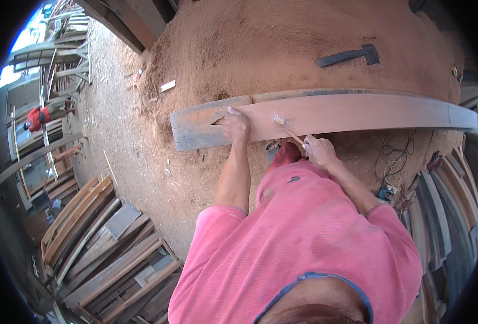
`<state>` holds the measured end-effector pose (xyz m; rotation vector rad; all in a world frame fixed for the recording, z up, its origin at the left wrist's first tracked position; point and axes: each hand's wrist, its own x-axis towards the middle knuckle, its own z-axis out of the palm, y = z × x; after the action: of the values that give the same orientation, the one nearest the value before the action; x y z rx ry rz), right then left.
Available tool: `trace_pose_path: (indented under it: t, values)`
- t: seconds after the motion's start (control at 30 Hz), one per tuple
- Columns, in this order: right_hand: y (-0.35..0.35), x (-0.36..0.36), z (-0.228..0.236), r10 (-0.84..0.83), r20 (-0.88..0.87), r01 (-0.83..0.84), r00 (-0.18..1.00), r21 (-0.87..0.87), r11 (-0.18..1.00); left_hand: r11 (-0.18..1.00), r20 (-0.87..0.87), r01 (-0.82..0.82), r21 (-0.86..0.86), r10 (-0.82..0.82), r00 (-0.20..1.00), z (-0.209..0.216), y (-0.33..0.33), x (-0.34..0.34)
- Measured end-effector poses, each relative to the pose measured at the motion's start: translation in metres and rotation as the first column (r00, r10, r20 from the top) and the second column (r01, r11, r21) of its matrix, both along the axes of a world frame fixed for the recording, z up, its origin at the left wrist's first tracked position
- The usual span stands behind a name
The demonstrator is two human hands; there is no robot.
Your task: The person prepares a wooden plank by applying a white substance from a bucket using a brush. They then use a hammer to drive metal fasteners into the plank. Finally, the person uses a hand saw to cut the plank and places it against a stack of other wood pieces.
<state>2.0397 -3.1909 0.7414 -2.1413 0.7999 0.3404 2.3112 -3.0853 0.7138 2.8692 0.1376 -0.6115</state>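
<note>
A long, smooth reddish-brown plank point(368, 112) lies across in front of me, over a weathered grey board point(193, 129) that shows at its left end. My left hand point(236, 125) is closed at the plank's left end, its fingers curled against the wood. In my right hand point(320, 152) is a slim small brush point(292, 133), held like a pencil. The brush's pale, wider tip touches the plank at a whitish wet smear point(280, 119). Between my hands, beside my knee, stands a small can point(272, 146), partly hidden.
A dark hammer point(350, 55) lies on the sawdust point(260, 48) beyond the plank. Curved timbers point(441, 208) are stacked at right, near a tangled cord point(398, 159). Frames and planks point(115, 254) pile up at lower left. A person in red point(36, 117) is far left.
</note>
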Motion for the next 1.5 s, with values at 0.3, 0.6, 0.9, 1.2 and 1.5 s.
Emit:
trace_pose_path:
  t: [0.3,0.6,0.9,1.2,1.5]
  values:
    - [0.109,-0.003,0.015,-0.439,0.067,0.444,0.896,-0.121,0.888,0.982,0.011,0.061,-0.181,-0.060,0.998,-0.010,0.016,0.005]
    - [0.131,0.013,0.008,-0.507,0.130,0.520,0.852,-0.110,0.847,0.971,-0.016,0.029,-0.237,-0.034,0.999,-0.006,0.015,0.001]
    - [0.140,0.066,-0.015,-0.637,0.210,0.650,0.742,0.005,0.760,0.967,-0.055,0.053,-0.248,-0.069,0.996,-0.005,0.018,0.004]
    - [0.150,0.007,-0.023,-0.708,0.324,0.745,0.628,0.013,0.667,0.961,-0.068,0.045,-0.274,-0.066,0.995,0.001,0.022,0.003]
    - [0.152,0.013,-0.013,-0.466,0.286,0.462,0.837,0.085,0.883,0.936,-0.027,0.137,-0.323,-0.154,0.988,-0.038,0.025,0.010]
